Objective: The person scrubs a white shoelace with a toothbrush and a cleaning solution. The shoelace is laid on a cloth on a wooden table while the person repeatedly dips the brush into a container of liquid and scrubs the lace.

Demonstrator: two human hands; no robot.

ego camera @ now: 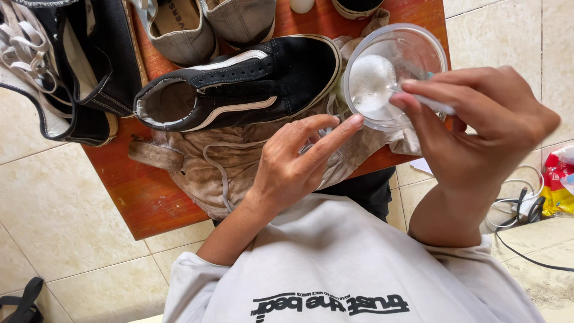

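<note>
A clear round plastic bowl (394, 75) of white foam, set at the edge of the red-brown wooden desk (149, 197), is steadied by the open left hand's (293, 161) fingertips. A white brush handle (427, 101) is gripped by the right hand (478, 128). Foam could be spilled onto the black-and-white canvas shoe (239, 84) if the bowl were tipped by hard stirring.

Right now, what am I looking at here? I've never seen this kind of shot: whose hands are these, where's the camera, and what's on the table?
This is one picture from a camera worn on a person's head, looking down at their own bare hands. The left hand touches and steadies a clear plastic cup of white foam. The right hand holds a thin brush handle that dips into the cup. On the reddish wooden table lies a black shoe with white stripe on a dirty cloth; more shoes sit behind.
</note>
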